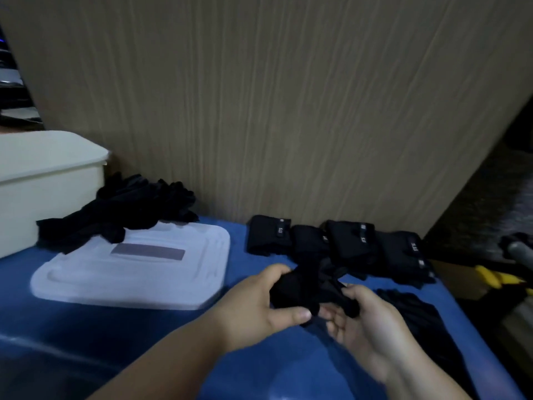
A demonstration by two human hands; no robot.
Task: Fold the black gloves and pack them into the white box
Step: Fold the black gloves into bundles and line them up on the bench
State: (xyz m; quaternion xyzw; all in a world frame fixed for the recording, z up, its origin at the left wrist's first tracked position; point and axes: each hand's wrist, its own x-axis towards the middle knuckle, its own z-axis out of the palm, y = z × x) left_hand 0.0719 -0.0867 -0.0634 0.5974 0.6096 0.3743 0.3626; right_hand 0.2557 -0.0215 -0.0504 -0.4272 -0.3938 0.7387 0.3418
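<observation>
On the blue table (86,319): white box (43,192) far left; white lid (144,278) flat beside it, loose black gloves (129,206) overlapping its far edge; folded gloves (346,243) far right; flat glove (418,316) near right.

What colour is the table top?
Blue. The table top shows best in the head view.

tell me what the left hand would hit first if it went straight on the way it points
Besides the glove it grips, the left hand would likely meet the folded gloves by the wooden board, though depth is unclear.
</observation>
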